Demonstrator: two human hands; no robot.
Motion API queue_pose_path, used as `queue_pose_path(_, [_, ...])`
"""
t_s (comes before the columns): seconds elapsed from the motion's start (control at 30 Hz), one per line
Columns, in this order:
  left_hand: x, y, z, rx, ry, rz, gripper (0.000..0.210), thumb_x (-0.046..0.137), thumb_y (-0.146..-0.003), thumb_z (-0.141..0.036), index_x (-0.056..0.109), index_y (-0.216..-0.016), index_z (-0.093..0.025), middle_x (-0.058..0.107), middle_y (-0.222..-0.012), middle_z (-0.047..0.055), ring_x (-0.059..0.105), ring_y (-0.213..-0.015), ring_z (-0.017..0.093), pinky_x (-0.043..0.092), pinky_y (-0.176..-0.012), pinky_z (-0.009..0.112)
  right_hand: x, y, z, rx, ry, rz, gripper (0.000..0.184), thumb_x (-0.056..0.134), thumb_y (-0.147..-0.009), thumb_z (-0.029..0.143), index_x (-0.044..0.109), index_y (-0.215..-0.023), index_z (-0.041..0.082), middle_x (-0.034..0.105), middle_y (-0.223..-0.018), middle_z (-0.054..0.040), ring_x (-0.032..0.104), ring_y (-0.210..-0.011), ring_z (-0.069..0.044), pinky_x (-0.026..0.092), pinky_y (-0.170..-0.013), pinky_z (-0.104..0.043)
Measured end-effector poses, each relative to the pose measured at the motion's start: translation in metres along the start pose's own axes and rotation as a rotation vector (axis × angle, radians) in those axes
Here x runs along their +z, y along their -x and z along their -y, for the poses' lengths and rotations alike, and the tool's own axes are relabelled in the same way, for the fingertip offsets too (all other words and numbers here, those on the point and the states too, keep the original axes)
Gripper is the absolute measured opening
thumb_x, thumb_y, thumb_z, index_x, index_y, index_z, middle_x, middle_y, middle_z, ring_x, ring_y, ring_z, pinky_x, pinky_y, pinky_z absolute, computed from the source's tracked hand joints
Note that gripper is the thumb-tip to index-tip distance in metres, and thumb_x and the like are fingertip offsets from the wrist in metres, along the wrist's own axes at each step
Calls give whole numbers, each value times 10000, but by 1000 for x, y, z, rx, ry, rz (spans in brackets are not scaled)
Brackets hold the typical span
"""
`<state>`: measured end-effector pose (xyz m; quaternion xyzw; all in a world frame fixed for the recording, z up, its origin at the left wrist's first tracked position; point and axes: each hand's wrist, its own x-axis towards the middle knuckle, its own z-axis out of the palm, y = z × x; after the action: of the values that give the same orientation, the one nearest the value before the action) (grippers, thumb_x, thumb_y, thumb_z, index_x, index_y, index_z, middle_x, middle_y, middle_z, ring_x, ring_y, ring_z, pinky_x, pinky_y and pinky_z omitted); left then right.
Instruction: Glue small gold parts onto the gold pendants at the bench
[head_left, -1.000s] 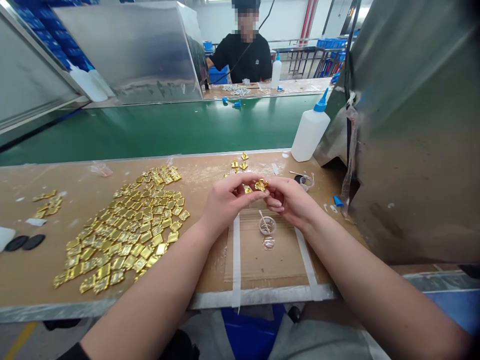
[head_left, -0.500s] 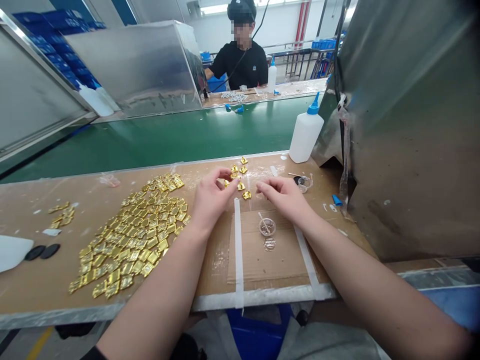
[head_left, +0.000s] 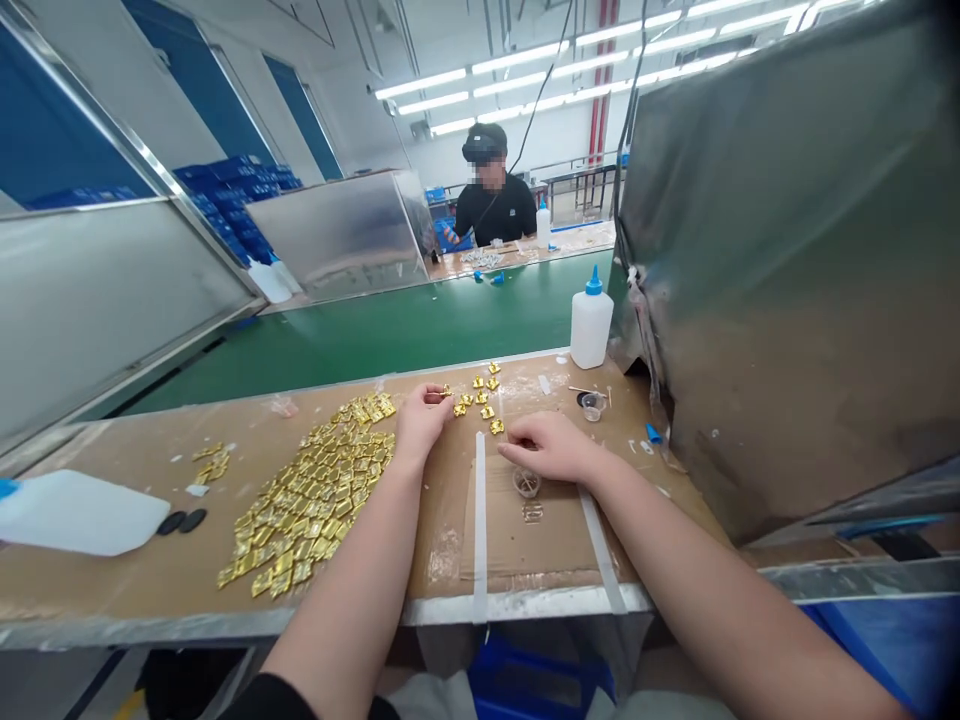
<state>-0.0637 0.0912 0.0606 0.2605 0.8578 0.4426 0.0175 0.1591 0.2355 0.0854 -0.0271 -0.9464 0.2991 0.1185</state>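
My left hand (head_left: pixel 421 424) pinches a small gold metal piece (head_left: pixel 447 390) between thumb and fingertips, just left of a loose cluster of similar gold pieces (head_left: pixel 480 397). Right of that cluster, my right hand (head_left: pixel 551 446) is held low with its fingers curled together; whatever it may hold is hidden. Just below it, a small clear cup (head_left: pixel 526 484) with a cotton swab in it stands on a taped cardboard sheet (head_left: pixel 555 548). A broad spread of gold pieces (head_left: pixel 319 495) lies left of my left forearm.
A white bottle with a blue cap (head_left: pixel 590 330) stands at the back right, beside a metal panel (head_left: pixel 787 280). Another white bottle (head_left: pixel 90 512) lies at left near black discs (head_left: pixel 182 521). A green belt (head_left: pixel 390 335) runs behind the table; a co-worker (head_left: pixel 495 205) sits beyond it.
My view has tilted up and shifted. My left hand now pinches a gold piece at the cluster's left edge, and more pieces lie in the cluster. My right hand has lowered towards the cup.
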Motion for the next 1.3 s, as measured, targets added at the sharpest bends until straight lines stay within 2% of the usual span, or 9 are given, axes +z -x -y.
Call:
queue_pose_path(0.13, [8, -23, -12, 27, -55, 26, 275, 747, -810, -340, 711, -1050, -210, 774, -1037, 72, 709, -875, 212, 512, -792, 300, 1, 1, -3, -57, 20, 32, 493, 521, -1017, 442, 455, -608, 175, 469, -606, 28, 377, -593, -110, 204, -611, -304])
queue_pose_path(0.33, [26, -49, -20, 64, -137, 219, 245, 773, -792, -313, 762, -998, -182, 786, -957, 71, 695, -832, 209, 516, -774, 291, 5, 1, -9, -99, 7, 34, 502, 529, -1014, 457, 451, -607, 174, 460, -602, 32, 379, -593, -106, 205, -613, -300])
queue_pose_path(0.47, [15, -52, -18, 88, -166, 328, 261, 720, -866, -373, 811, -1021, -183, 785, -893, 54, 675, -768, 200, 514, -734, 290, 6, 1, -10, -129, 16, 10, 480, 543, -995, 427, 443, -600, 173, 448, -592, 36, 370, -591, -105, 199, -612, -299])
queue_pose_path(0.57, [5, -53, -16, 80, -178, 366, 298, 719, -879, -398, 832, -1053, -185, 789, -874, 47, 660, -725, 191, 515, -713, 291, 7, 1, -11, -136, 30, 7, 449, 573, -959, 389, 437, -590, 173, 444, -583, 36, 363, -590, -107, 194, -611, -299])
queue_pose_path(0.7, [5, -52, -16, 104, -185, 364, 321, 749, -855, -403, 845, -1062, -177, 800, -876, 60, 661, -720, 198, 528, -723, 302, 8, 1, -11, -131, 20, -2, 424, 583, -932, 360, 429, -582, 176, 412, -573, 42, 362, -588, -107, 205, -616, -298])
queue_pose_path(0.93, [8, -51, -24, 231, -222, 346, 292, 706, -859, -387, 856, -1016, -193, 818, -967, 65, 705, -858, 235, 548, -780, 305, 9, 2, -14, -144, -16, 5, 402, 587, -913, 324, 415, -581, 177, 381, -569, 52, 363, -585, -103, 215, -612, -295])
queue_pose_path(1.2, [-7, -54, -28, 288, -356, 303, 293, 638, -899, -312, 840, -1085, -212, 793, -1182, 79, 711, -1036, 243, 541, -950, 310, 12, -1, -18, -138, -70, 16, 418, 584, -917, 331, 404, -572, 179, 325, -566, 59, 341, -585, -101, 219, -606, -294])
queue_pose_path(1.3, [-20, -59, -24, 244, -420, 260, 328, 636, -900, -332, 823, -1140, -208, 796, -1119, 90, 715, -980, 244, 547, -937, 328, 13, -1, -19, -151, -75, 24, 407, 585, -914, 329, 409, -578, 180, 338, -571, 57, 349, -591, -103, 222, -611, -293])
